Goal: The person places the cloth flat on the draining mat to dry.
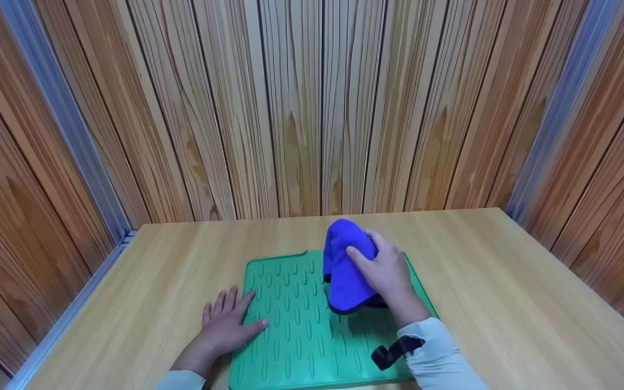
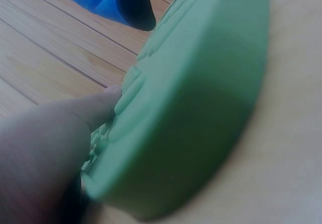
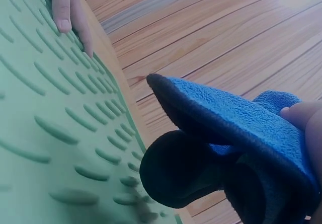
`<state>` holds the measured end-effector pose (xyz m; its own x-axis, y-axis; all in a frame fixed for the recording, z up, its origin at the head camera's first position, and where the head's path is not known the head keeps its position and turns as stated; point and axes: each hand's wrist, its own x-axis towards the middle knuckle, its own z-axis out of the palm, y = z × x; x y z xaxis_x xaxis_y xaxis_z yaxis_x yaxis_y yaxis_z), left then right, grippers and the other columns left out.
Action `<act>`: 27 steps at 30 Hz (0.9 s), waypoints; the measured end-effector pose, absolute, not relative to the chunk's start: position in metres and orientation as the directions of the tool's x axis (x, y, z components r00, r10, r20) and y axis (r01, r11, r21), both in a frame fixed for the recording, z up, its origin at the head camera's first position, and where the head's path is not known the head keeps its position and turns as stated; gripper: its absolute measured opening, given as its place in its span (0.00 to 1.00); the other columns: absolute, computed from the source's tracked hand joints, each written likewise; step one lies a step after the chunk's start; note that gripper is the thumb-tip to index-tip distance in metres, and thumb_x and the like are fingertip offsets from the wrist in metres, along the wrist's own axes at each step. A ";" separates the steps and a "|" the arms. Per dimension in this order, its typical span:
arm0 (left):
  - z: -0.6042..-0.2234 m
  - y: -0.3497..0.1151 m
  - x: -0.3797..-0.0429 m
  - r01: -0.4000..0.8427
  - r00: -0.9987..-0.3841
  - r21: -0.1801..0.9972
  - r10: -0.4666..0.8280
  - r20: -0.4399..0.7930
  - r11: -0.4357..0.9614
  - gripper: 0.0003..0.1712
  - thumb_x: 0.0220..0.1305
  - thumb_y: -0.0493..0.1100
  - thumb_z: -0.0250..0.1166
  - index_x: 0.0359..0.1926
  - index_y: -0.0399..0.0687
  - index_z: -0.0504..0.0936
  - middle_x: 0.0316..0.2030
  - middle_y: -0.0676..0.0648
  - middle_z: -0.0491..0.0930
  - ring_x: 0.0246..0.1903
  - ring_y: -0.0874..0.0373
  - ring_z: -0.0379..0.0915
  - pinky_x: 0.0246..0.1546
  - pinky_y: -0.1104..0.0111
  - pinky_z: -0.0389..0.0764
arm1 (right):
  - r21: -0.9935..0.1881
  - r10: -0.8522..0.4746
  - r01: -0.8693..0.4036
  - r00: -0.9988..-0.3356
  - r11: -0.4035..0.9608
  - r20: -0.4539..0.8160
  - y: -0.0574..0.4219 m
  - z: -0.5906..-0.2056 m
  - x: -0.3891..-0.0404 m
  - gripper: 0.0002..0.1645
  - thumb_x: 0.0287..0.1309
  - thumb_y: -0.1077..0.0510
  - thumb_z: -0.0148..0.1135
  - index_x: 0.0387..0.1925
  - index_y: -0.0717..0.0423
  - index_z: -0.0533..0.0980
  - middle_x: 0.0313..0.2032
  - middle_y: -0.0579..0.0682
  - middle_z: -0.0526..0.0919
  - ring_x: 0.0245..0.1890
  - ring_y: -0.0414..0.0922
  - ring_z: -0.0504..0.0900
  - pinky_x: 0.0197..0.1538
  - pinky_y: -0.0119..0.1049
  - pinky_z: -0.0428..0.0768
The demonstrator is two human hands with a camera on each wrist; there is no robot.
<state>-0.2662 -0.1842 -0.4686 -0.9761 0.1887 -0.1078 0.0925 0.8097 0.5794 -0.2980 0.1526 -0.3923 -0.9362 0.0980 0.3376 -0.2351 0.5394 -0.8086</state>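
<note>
A blue cloth with dark edging (image 1: pixel 347 276), folded into layers, is gripped by my right hand (image 1: pixel 390 271), the thumb on its near face. It hangs above the right half of a green ridged mat (image 1: pixel 290 346) and casts a shadow there. In the right wrist view the cloth's loose dark-edged folds (image 3: pixel 226 108) droop apart from the mat. My left hand (image 1: pixel 225 325) rests at the mat's left edge with its fingers spread. Its thumb (image 2: pixel 98 105) lies over the mat's rim in the left wrist view, where the mat's side wall looks thick.
The mat lies on a light wooden table (image 1: pixel 128 303) near its front. Wood-plank walls (image 1: pixel 301 108) enclose the back and both sides, with metal strips (image 1: pixel 68 108) in the corners. A black strap (image 1: pixel 398 352) sticks out from the right sleeve over the mat.
</note>
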 end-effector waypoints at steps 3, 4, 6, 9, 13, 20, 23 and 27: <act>-0.469 -0.184 -0.267 0.094 -0.976 0.576 0.189 -0.107 0.812 0.50 0.65 0.72 0.59 0.79 0.54 0.57 0.80 0.35 0.37 0.77 0.32 0.23 0.69 0.35 0.23 | -0.804 0.097 -0.245 -0.932 0.541 0.349 0.148 -0.395 -0.298 0.30 0.63 0.42 0.68 0.63 0.47 0.75 0.53 0.55 0.84 0.48 0.54 0.85 0.50 0.56 0.82; -0.469 -0.183 -0.267 0.095 -0.976 0.576 0.190 -0.106 0.812 0.50 0.65 0.72 0.59 0.79 0.54 0.57 0.80 0.35 0.37 0.77 0.32 0.23 0.69 0.35 0.23 | -0.803 0.097 -0.245 -0.932 0.544 0.350 0.147 -0.396 -0.298 0.30 0.64 0.42 0.67 0.63 0.47 0.75 0.53 0.55 0.84 0.48 0.54 0.85 0.50 0.56 0.82; -0.470 -0.183 -0.267 0.095 -0.976 0.577 0.190 -0.107 0.811 0.50 0.65 0.72 0.59 0.79 0.54 0.56 0.80 0.35 0.37 0.77 0.33 0.23 0.69 0.35 0.23 | -0.803 0.098 -0.239 -0.933 0.545 0.345 0.144 -0.398 -0.299 0.30 0.64 0.42 0.67 0.64 0.46 0.75 0.53 0.55 0.84 0.49 0.54 0.84 0.50 0.56 0.82; -0.469 -0.184 -0.267 0.094 -0.976 0.580 0.191 -0.108 0.809 0.51 0.65 0.72 0.59 0.79 0.54 0.56 0.80 0.35 0.37 0.77 0.32 0.23 0.68 0.35 0.23 | -0.804 0.099 -0.226 -0.938 0.549 0.331 0.142 -0.402 -0.299 0.31 0.64 0.42 0.67 0.65 0.46 0.74 0.54 0.55 0.83 0.49 0.54 0.84 0.51 0.56 0.82; -0.467 -0.183 -0.265 0.107 -0.977 0.580 0.195 -0.091 0.807 0.50 0.65 0.71 0.60 0.79 0.53 0.57 0.79 0.33 0.38 0.77 0.31 0.23 0.68 0.35 0.24 | -0.794 0.099 -0.219 -0.939 0.567 0.330 0.140 -0.409 -0.300 0.31 0.63 0.43 0.68 0.65 0.46 0.74 0.53 0.55 0.84 0.49 0.53 0.84 0.50 0.56 0.82; -0.468 -0.182 -0.266 0.114 -0.977 0.576 0.196 -0.082 0.810 0.50 0.65 0.70 0.60 0.79 0.51 0.57 0.79 0.33 0.39 0.77 0.32 0.24 0.69 0.35 0.24 | -0.756 0.062 -0.230 -0.940 0.613 0.336 0.136 -0.424 -0.302 0.31 0.63 0.43 0.68 0.64 0.46 0.75 0.52 0.54 0.84 0.49 0.53 0.84 0.50 0.55 0.81; -0.468 -0.182 -0.266 0.110 -0.977 0.577 0.196 -0.089 0.809 0.50 0.65 0.70 0.60 0.79 0.51 0.57 0.79 0.33 0.38 0.77 0.32 0.24 0.69 0.35 0.23 | -0.743 0.047 -0.219 -0.947 0.633 0.319 0.134 -0.430 -0.303 0.32 0.64 0.42 0.67 0.65 0.46 0.74 0.54 0.54 0.84 0.51 0.54 0.84 0.51 0.56 0.81; -0.468 -0.183 -0.266 0.099 -0.976 0.575 0.193 -0.105 0.812 0.51 0.65 0.71 0.60 0.79 0.52 0.56 0.80 0.35 0.37 0.77 0.32 0.23 0.68 0.35 0.22 | -0.732 0.025 -0.202 -0.958 0.651 0.286 0.130 -0.437 -0.305 0.32 0.65 0.40 0.65 0.66 0.45 0.73 0.55 0.55 0.83 0.52 0.55 0.83 0.51 0.58 0.81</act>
<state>-0.2664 -0.1834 -0.4678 -0.9757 0.1926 -0.1046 0.0986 0.8119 0.5755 -0.3046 0.1302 -0.4368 -0.9580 0.0245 0.2857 -0.2016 0.6512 -0.7316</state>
